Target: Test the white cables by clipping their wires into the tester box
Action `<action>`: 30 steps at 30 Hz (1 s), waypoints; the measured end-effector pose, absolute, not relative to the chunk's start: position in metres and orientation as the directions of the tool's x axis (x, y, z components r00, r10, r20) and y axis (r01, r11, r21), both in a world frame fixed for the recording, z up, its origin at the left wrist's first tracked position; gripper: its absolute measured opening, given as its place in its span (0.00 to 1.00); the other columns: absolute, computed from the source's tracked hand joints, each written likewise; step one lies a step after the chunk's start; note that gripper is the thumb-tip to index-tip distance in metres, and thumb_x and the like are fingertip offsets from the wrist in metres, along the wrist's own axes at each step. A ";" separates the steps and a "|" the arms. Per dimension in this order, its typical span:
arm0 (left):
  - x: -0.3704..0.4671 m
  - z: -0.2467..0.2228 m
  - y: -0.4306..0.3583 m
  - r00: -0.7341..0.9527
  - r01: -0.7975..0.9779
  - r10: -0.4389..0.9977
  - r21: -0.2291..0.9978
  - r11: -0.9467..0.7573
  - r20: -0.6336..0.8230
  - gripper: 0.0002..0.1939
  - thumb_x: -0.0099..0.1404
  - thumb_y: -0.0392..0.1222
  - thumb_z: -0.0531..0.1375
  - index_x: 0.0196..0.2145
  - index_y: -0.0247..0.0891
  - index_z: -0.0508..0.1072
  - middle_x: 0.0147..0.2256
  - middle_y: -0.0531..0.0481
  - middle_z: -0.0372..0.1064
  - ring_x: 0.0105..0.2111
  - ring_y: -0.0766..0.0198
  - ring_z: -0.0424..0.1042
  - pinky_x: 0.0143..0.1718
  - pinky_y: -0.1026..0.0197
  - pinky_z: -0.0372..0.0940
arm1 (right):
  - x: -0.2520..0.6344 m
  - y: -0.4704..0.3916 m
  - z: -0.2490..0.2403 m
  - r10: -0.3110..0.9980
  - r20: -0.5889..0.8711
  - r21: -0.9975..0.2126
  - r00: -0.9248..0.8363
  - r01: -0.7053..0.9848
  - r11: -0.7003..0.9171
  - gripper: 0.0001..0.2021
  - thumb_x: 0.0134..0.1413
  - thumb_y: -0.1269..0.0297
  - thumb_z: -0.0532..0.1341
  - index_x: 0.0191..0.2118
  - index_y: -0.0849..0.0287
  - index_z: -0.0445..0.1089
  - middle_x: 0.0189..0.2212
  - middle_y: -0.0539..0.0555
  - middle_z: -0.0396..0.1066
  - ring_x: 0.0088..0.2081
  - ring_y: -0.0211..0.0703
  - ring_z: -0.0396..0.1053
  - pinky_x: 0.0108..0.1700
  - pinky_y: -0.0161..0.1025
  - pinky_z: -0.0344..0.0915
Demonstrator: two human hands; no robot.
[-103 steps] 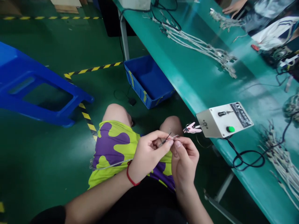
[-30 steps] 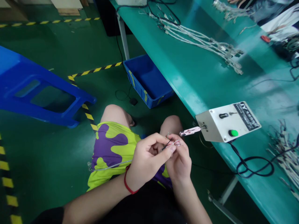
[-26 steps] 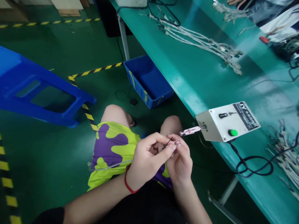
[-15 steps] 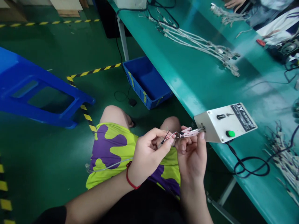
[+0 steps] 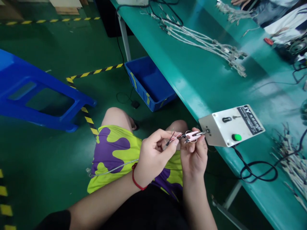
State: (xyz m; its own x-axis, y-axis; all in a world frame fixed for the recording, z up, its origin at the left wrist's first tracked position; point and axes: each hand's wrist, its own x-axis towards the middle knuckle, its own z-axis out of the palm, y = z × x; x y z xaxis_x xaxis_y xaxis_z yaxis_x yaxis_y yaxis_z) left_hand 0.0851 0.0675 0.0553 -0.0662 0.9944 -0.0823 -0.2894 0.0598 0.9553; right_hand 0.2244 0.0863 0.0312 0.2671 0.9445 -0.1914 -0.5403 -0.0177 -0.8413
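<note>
Pinched in my left hand [image 5: 155, 151] is the stripped end of a grey cable [image 5: 115, 169], with thin dark and light wires [image 5: 172, 137] showing past the fingertips. The cable trails back over my lap. Beyond those fingertips, a pink clip [image 5: 192, 136] with dark jaws sits on the metal shaft of a white box [image 5: 230, 127]. A thin wire loop shows around the clip. My right hand [image 5: 194, 155], palm up, has its thumb and fingers closed about the clip near the shaft. The exact contact is partly hidden.
The box, with a green button, stands at the edge of the green table [image 5: 192, 86]. Bundled cables [image 5: 203, 41] lie farther back, more cables [image 5: 292, 159] at right. A blue bin [image 5: 153, 103] and blue stool [image 5: 43, 92] are on the floor. Another person's hand [image 5: 240, 3] shows at top right.
My right hand's thumb has come in toward the clip, and its fingers are closer together. The clip has turned and looks sharper. My left hand stays nearly in place.
</note>
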 end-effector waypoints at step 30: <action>0.094 0.048 0.070 -0.102 -0.192 0.994 0.980 -0.046 0.027 0.05 0.72 0.37 0.67 0.36 0.37 0.77 0.44 0.45 0.81 0.28 0.69 0.66 0.31 0.63 0.64 | 0.223 0.085 0.035 0.948 -0.224 -0.806 0.228 -0.590 -0.048 0.20 0.61 0.48 0.72 0.50 0.57 0.81 0.17 0.43 0.55 0.24 0.36 0.54 0.33 0.35 0.62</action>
